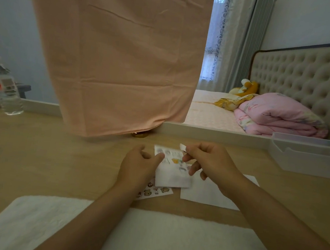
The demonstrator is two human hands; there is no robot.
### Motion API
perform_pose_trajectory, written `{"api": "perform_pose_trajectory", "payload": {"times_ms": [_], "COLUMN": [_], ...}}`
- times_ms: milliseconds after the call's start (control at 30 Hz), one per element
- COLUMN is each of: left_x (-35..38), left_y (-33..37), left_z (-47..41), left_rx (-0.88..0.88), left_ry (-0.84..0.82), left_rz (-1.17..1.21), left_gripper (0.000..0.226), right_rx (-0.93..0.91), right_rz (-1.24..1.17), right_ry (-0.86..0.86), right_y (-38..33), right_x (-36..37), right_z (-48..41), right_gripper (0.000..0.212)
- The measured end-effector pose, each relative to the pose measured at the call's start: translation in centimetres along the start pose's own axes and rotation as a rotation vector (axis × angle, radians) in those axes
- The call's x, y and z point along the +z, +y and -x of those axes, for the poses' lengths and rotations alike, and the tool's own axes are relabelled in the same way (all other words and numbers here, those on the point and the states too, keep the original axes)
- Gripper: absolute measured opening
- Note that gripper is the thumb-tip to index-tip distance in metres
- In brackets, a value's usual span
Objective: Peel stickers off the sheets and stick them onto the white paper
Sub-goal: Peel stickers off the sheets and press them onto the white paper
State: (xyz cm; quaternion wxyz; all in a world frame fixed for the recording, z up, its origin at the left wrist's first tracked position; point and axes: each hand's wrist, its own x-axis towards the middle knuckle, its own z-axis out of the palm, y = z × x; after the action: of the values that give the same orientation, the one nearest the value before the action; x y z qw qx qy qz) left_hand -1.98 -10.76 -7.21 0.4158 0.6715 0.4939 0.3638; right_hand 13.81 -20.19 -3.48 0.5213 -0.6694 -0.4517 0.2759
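From the head camera, the left hand pinches the left edge of a small white sticker sheet printed with cartoon figures, held blurred above the pale wooden desk. The right hand pinches what looks like a peeled white sticker at the sheet's far corner. The flat white paper lies on the desk just beneath and to the right of that hand, so the right hand is nearer.

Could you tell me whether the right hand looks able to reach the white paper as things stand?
Probably yes: the right hand, pinching a small white piece, is over the white paper, with nothing between them.
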Motion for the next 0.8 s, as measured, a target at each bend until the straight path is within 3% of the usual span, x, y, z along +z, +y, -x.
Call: {"api": "perform_pose_trajectory", "payload": {"times_ms": [67,167,200,300,467,800], "left_x": [-0.2,-0.3,-0.3,0.2,0.6,0.6], "left_y": [0.0,0.8,1.2,2.2,2.5,2.1], "left_z": [-0.1,0.7,1.0,2.2,2.9,2.6], "left_rx": [0.006,0.157,0.177,0.138,0.022,-0.065], "left_ry": [0.069,0.095,0.04,-0.169,-0.244,-0.231], "left_rz": [-0.168,-0.057,0.024,0.19,0.322,0.287], "left_gripper": [0.073,0.028,0.014,0.026,0.024,0.021], "right_rx": [-0.198,-0.694,-0.845,-1.102,-1.265,-1.391], "right_rz": [0.239,0.769,0.872,1.027,1.174,1.248], "right_ry": [0.136,0.4,0.445,0.514,0.563,0.387], "right_y": [0.6,2.0,2.5,3.5,3.5,3.3], "right_x": [0.2,-0.1,-0.3,-0.7,-1.0,-0.8], "right_z": [0.0,-0.3,-0.5,-1.3,-1.6,-1.5], "right_gripper": [0.021,0.027,0.031,0.039,0.038,0.037]}}
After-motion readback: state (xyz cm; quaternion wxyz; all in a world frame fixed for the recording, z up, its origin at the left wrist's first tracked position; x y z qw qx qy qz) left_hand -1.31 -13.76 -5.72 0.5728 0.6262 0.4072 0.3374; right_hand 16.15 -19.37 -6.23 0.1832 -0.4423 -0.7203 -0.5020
